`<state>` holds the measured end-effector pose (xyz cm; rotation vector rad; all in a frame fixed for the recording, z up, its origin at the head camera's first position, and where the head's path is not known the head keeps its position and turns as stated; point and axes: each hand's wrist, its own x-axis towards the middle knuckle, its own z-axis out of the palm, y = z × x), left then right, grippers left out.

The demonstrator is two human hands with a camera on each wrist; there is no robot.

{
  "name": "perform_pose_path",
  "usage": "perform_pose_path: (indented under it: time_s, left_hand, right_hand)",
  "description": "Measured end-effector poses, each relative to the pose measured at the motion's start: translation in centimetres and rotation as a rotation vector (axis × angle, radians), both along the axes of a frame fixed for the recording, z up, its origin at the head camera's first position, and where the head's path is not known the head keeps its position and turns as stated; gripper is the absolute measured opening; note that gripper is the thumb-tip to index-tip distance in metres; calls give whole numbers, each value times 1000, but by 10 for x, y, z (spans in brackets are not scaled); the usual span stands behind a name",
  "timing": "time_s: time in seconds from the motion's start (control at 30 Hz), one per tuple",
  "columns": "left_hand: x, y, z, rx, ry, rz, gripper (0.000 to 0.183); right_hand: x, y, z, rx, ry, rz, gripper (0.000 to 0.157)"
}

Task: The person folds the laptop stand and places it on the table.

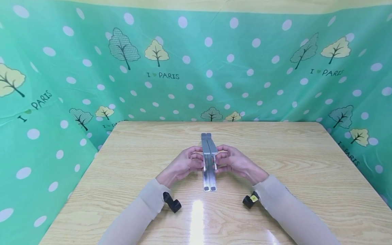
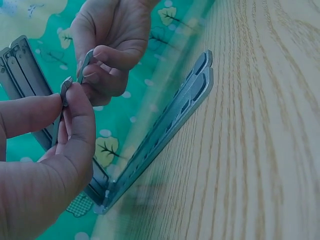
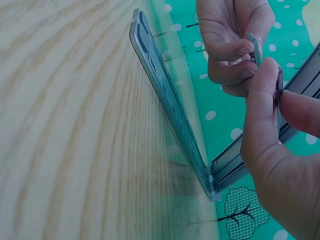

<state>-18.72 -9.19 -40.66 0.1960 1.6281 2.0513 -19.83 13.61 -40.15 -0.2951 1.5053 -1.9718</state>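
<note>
A grey metal folding laptop stand (image 1: 209,146) is at the middle of the table, its two long rails side by side. In both wrist views, its base rails (image 2: 165,125) lie along the table and the upper arms (image 3: 235,162) rise at an angle from the hinge. My left hand (image 1: 187,162) pinches one thin support strut on the stand's left between thumb and fingers. From the other side my right hand (image 1: 234,163) pinches the matching strut. The two struts stand close together but apart. Fingers partly hide where the struts meet the arms.
The wood-grain table (image 1: 137,149) spreads out on both sides of the stand. Behind it hangs a green dotted cloth (image 1: 196,68) printed with trees. Black wrist camera mounts (image 1: 173,203) jut out below both sleeves, close to the tabletop.
</note>
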Motion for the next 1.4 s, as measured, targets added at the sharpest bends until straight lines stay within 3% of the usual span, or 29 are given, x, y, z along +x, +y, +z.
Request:
perform_pose_path:
  time_s: [0.73, 0.97, 1.4]
  left_hand:
    - [-1, 0, -6, 26, -32, 0, 71]
    - [-1, -1, -8, 45, -72, -6, 69]
    - [0, 0, -7, 59, -72, -29, 64]
  right_hand:
    - [-1, -1, -5, -29, -42, -9, 53]
    - [-1, -1, -6, -26, -46, -10, 54]
    - [-1, 0, -6, -44, -65, 29, 58]
